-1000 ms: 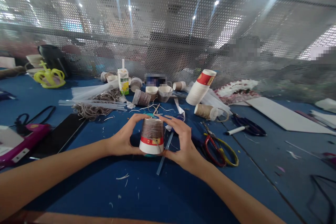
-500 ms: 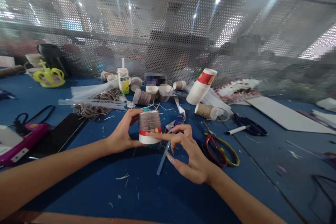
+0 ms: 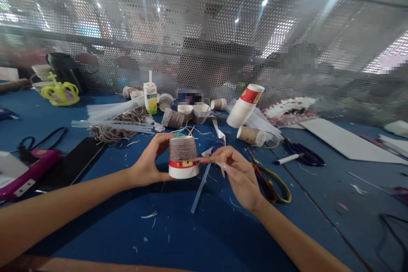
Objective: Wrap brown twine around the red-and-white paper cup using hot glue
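Yarn step: the work in hand looks like settling brown-grey yarn around an upturned white paper cup with a red printed band (image 3: 183, 171); the yarn covers its upper part.
Next move: calls, I judge, for a steady hold and light fingertip pressure along the lowest turn, so the coils lie close.
Blue tabletop (image 3: 223, 238): one, seamed at right.
Flat white board (image 3: 347, 140): one, far right.
Bare hands: two. The left hand (image 3: 145, 165) is half-curled around the cup's left side, gripping it, thumb low; the right hand (image 3: 240, 174) is loosely folded, index stretched to the cup's right side. Whether it pinches a strand I cannot tell.
Leaning stack of white paper cups (image 3: 239, 112): one; its cups nest too tightly to count.
Scissors: two pairs, red-and-yellow-handled (image 3: 270, 185) and dark-blue-handled (image 3: 291, 146).
Worked cup: one, between the hands, near the table's middle; contact with the tabletop is unclear.
Green-and-yellow drink carton (image 3: 151, 101): one.
White pen (image 3: 288, 158): one.
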A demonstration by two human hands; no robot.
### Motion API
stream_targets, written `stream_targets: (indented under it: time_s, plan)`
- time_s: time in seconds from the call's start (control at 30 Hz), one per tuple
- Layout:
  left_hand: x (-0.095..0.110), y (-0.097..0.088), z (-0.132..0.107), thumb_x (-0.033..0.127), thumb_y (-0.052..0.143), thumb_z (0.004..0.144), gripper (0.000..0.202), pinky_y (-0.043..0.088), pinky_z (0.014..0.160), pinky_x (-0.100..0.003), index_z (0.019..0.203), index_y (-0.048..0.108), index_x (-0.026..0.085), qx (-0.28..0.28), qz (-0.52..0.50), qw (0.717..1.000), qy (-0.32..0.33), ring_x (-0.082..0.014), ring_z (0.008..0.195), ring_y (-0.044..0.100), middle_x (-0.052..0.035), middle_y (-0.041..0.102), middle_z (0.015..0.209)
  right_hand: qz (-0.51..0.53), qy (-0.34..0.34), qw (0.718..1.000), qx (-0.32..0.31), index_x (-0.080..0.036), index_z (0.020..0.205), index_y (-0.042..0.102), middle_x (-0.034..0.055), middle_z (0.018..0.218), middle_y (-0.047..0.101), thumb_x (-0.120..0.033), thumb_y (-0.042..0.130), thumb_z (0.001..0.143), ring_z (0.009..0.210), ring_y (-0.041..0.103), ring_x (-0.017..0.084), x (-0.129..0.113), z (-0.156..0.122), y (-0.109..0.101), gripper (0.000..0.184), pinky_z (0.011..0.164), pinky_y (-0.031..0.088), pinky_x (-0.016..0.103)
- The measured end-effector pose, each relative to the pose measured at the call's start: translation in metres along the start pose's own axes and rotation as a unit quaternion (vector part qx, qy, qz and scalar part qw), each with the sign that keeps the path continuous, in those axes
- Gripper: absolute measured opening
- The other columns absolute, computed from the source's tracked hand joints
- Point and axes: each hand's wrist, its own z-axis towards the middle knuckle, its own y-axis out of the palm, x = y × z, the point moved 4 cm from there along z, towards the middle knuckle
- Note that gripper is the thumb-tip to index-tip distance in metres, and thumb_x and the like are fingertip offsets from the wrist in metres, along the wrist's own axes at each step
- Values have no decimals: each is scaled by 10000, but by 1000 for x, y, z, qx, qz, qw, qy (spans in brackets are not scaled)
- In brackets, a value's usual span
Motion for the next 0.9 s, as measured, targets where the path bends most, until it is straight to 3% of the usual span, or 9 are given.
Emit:
stream_targets:
  time_s: [0.17, 0.27, 0.33, 0.5, 0.57, 0.77, 0.9]
  plan:
    - [4, 0, 1, 265, 827, 629, 750, 447, 1062, -522, 1238, 390, 252, -5, -14, 1000, 5, -312, 1232, 546, -141, 475, 1287, -33, -13, 993, 110, -213, 666, 548, 33, 744, 650, -291, 485, 913, 769, 648, 211, 8, 2, -13, 267, 724, 451, 369]
    - [5, 0, 2, 251, 827, 627, 750, 451, 1058, -517, 1235, 388, 250, -6, -7, 1000, 11, -311, 1227, 552, -140, 475, 1280, -28, -32, 986, 162, -225, 720, 555, 38, 771, 669, -293, 489, 899, 745, 634, 217, 3, 2, -16, 203, 709, 451, 386]
    - [4, 0, 2, 264, 829, 626, 764, 445, 1062, -521, 1243, 379, 246, -7, 2, 1000, 8, -315, 1231, 547, -145, 471, 1281, -8, -44, 990, 137, -241, 766, 518, 37, 806, 688, -316, 506, 881, 790, 643, 238, -3, 1, -12, 139, 739, 462, 413]
    - [2, 1, 3, 280, 825, 640, 758, 434, 1071, -533, 1249, 376, 239, -7, 19, 1000, 0, -315, 1236, 531, -142, 462, 1277, -77, -34, 992, -91, -258, 784, 475, 52, 1010, 708, -316, 504, 893, 980, 545, 252, -12, -6, 10, 128, 869, 436, 454]
    - [2, 1, 3, 258, 818, 647, 746, 429, 1076, -531, 1249, 376, 245, -3, 12, 1000, 2, -310, 1241, 526, -134, 454, 1278, -116, -37, 984, -133, -259, 789, 495, 52, 976, 699, -341, 504, 901, 969, 503, 247, -10, -9, 14, 139, 866, 434, 442]
    - [3, 1, 2, 227, 822, 638, 732, 440, 1068, -500, 1229, 391, 251, 0, -29, 1000, 5, -303, 1239, 533, -125, 446, 1290, -16, -5, 1000, -23, -225, 710, 580, 49, 857, 597, -390, 497, 916, 919, 592, 218, 2, -4, 2, 277, 842, 459, 380]
    - [3, 1, 1, 216, 833, 621, 743, 450, 1056, -500, 1222, 399, 261, -1, -46, 999, -5, -307, 1230, 541, -121, 442, 1293, 59, 28, 998, 20, -218, 639, 555, 39, 781, 641, -411, 527, 887, 881, 661, 230, 3, 2, 0, 316, 807, 468, 362]
